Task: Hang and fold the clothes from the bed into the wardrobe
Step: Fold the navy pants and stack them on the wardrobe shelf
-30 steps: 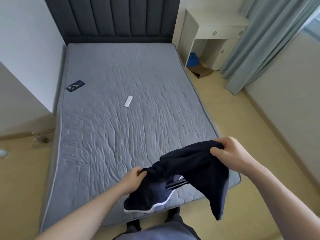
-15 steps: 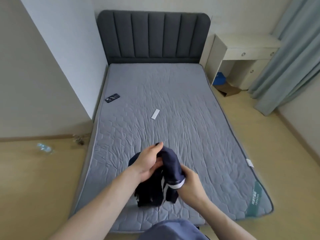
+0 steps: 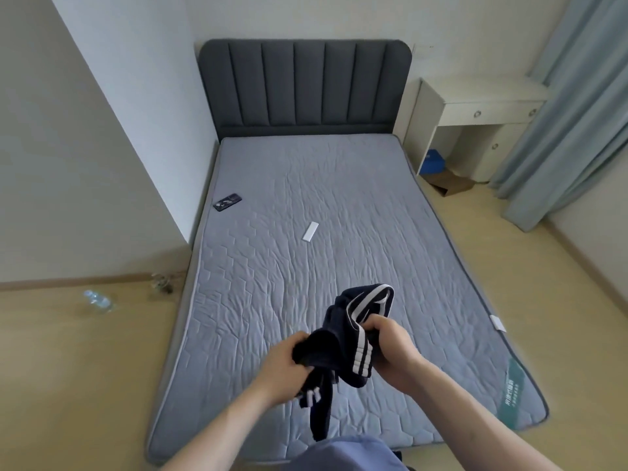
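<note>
Left hand and right hand both gripping bunched navy shorts above near end of bed.

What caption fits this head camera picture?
Both hands, left hand and right hand, grip a navy striped garment above the grey mattress.

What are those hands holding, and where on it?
Both hold one dark garment with white stripes: left hand grips a bunched end, right hand the striped edge.
</note>
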